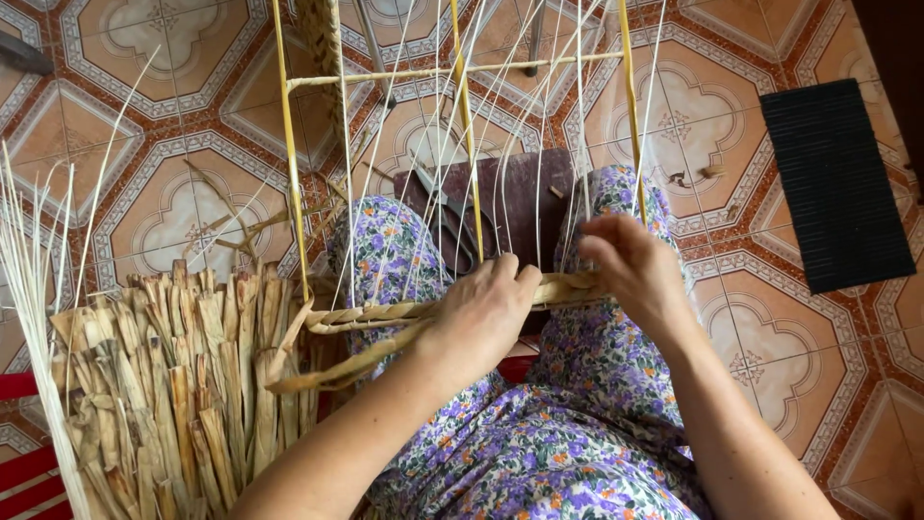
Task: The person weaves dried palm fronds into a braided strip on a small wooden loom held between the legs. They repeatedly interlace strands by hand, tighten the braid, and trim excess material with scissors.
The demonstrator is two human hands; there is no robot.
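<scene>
Both forearms come up from the bottom edge over a lap in purple flowered cloth point(539, 453), and they meet at a braided band of dried leaf point(385, 316) that runs crosswise through a yellow cane frame point(292, 164) standing upright in front of the knees. Left hand point(481, 313) lies over the band with its fingers curled down and closed on the twisted strand, near the middle of the frame's width. Right hand point(630, 270) sits just to the right of it, fingers bent and pinching the same strand where it passes among the thin pale upright strings point(539, 144) stretched inside the frame. The band's long axis runs left to right across the frame, so it extends away from the left hand toward the frame's left post, and a loose tail of leaf point(327, 374) droops below it there; the left hand is the nearer one to that free end. Left of the frame stands a bundle of dried leaf strips point(183, 385), and beyond the frame's strings a pair of scissors point(452, 217) lies on a dark mat point(525, 197) over patterned floor tiles point(183, 207)
</scene>
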